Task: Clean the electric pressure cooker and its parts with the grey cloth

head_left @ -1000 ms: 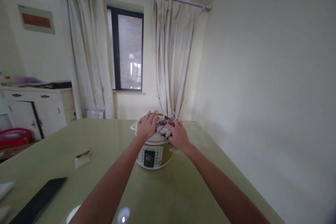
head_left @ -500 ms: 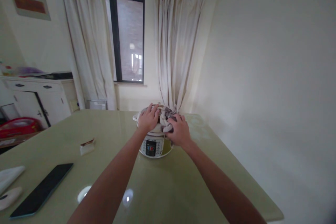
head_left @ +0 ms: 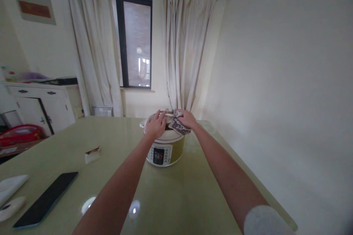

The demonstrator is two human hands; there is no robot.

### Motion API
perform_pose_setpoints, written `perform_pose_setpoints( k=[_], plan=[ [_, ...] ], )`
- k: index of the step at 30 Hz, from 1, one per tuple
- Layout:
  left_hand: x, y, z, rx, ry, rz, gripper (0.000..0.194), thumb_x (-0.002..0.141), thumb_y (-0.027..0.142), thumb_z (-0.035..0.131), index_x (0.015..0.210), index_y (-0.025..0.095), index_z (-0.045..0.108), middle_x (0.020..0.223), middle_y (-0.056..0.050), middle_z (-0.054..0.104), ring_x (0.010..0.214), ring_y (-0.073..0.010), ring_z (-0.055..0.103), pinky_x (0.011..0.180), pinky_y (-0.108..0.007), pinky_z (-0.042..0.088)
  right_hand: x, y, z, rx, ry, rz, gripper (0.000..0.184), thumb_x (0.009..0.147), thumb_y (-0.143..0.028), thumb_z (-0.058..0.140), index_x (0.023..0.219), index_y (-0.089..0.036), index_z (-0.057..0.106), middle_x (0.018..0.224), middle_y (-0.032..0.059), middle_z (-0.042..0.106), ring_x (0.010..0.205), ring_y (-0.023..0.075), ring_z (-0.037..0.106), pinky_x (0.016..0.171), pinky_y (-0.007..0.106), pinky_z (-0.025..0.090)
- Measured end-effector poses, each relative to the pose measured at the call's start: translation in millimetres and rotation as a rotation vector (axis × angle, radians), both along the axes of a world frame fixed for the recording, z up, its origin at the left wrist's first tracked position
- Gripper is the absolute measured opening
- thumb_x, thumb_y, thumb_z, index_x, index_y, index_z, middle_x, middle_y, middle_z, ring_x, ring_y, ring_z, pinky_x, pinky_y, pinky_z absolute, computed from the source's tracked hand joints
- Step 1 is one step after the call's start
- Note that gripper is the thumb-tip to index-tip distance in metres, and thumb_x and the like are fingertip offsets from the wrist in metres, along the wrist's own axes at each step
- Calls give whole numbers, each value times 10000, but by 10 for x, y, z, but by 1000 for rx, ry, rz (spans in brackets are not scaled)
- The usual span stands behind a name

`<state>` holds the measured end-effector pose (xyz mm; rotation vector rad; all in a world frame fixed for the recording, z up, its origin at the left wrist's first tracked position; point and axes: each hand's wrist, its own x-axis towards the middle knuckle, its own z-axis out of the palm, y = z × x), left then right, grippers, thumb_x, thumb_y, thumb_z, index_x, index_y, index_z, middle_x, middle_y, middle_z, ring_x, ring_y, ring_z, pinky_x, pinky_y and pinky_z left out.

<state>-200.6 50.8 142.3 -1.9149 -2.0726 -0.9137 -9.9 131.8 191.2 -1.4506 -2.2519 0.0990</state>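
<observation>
A round electric cooker [head_left: 178,152], green and white with a dark control panel on its front, stands on the table. My left hand [head_left: 156,126] lies on the left of its lid, fingers stretched forward and slightly apart. On the right side of the lid, my right hand [head_left: 187,119] grips a crumpled grey and white cloth [head_left: 179,127], which spreads over the lid's rim. Parts of the lid and its top handle are covered by the hands and cloth.
The glossy green table [head_left: 176,198] carries a dark tablet-like slab [head_left: 45,200], a small white packet [head_left: 92,155] and white objects at the left edge. A plain wall [head_left: 275,80] runs along the right. Curtains [head_left: 183,44] hang behind the cooker.
My right hand has moved up and away from me with the cloth, from the cooker's right side onto its lid. The cloth has spread flatter. My left hand stays in place.
</observation>
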Motion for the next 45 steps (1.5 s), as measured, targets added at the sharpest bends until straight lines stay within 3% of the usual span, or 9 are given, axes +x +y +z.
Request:
perform_pose_setpoints(
  k=[8, 15, 19, 22, 28, 33, 37, 40, 45],
  plan=[
    [8, 4, -22, 37, 20, -7, 566, 1121, 378, 297, 1648, 325, 497, 1749, -78, 442, 1502, -272, 559, 1239, -501, 452, 66, -963, -633, 266, -45, 162, 681, 793, -420, 813, 1460, -346, 699, 1662, 82, 476, 1410, 364, 463, 1172, 482, 435],
    [7, -6, -29, 34, 22, -10, 566, 1125, 383, 298, 1658, 336, 481, 1751, -64, 441, 1510, -246, 550, 1245, -471, 444, -32, -134, -79, 14, -46, -163, 409, 998, -452, 646, 1308, -227, 787, 1293, 150, 733, 1168, 320, 664, 923, 395, 524],
    [8, -9, -24, 29, -3, -3, 556, 1120, 393, 325, 1650, 363, 489, 1748, -44, 448, 1509, -233, 548, 1253, -464, 436, -167, 6, 70, 27, -65, -162, 505, 1032, -345, 598, 1529, -260, 627, 1405, 183, 675, 1264, 373, 616, 917, 450, 507],
    [8, -8, -16, 32, -5, -8, 555, 1121, 389, 323, 1650, 364, 490, 1751, -44, 443, 1515, -235, 541, 1254, -470, 436, -230, -320, -76, 87, -80, -143, 541, 1014, -298, 590, 1550, -370, 584, 1500, 144, 605, 1329, 383, 551, 953, 471, 520],
    [-3, -6, -15, 26, -9, -13, 563, 1129, 384, 275, 1642, 363, 504, 1738, -51, 463, 1510, -253, 550, 1242, -503, 452, -255, -1095, -561, 313, -114, 9, 581, 828, -529, 798, 1351, -289, 716, 1605, 143, 506, 1359, 432, 451, 1120, 599, 435],
    [-7, -13, -29, 38, 1, -19, 571, 1133, 394, 265, 1655, 341, 490, 1752, -59, 438, 1506, -257, 556, 1243, -490, 451, -110, -542, -324, 196, 18, -93, 393, 950, -479, 684, 1261, -254, 767, 1419, 131, 643, 1269, 338, 553, 1004, 418, 503],
    [0, -6, -33, 39, 0, -5, 568, 1132, 391, 269, 1648, 338, 500, 1742, -58, 455, 1496, -261, 566, 1240, -490, 458, 34, -112, -128, 80, 108, -219, 448, 1039, -451, 578, 1343, -171, 752, 1336, 164, 686, 1198, 323, 606, 961, 397, 501],
    [6, -3, -34, 50, -5, -2, 567, 1130, 384, 266, 1636, 333, 518, 1736, -55, 467, 1488, -262, 575, 1238, -486, 464, 72, -300, -420, 193, 153, -208, 473, 1005, -397, 589, 1416, -197, 707, 1509, 165, 592, 1335, 328, 534, 1100, 424, 474],
    [18, -13, -32, 49, -2, 12, 562, 1126, 395, 286, 1636, 343, 515, 1735, -41, 469, 1477, -267, 585, 1242, -479, 461, -25, -1028, -1717, 381, 102, -31, 660, 845, -490, 692, 1489, -347, 667, 1682, 129, 422, 1488, 463, 394, 1186, 667, 382]
  ],
)
